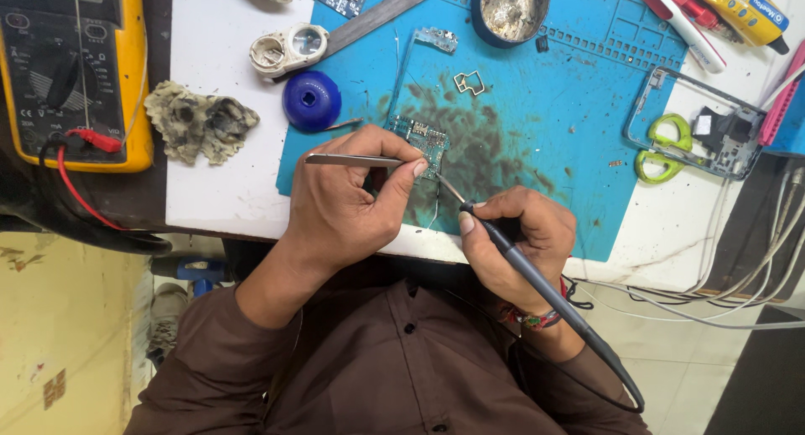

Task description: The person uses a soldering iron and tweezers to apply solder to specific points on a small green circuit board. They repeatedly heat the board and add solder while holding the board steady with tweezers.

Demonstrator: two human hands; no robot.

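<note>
A small blue-green circuit board (417, 135) lies on the stained blue work mat (537, 108). My left hand (352, 200) grips metal tweezers (348, 159) whose tips reach the board's near edge under my fingers. My right hand (516, 242) holds a dark soldering iron (545, 288) like a pen, with its thin tip pointing up-left at the board's lower right corner. The iron's cable runs back past my wrist. Both hands rest near the mat's front edge.
A yellow multimeter (71, 66) with red lead sits far left, beside a crumpled grey sponge (199, 120). A blue round lid (311, 100), loupe (288, 49), metal ruler (377, 15), flux tin (509, 10), small metal shield frame (470, 83), phone frame (713, 125) and green scissors (662, 150) lie around.
</note>
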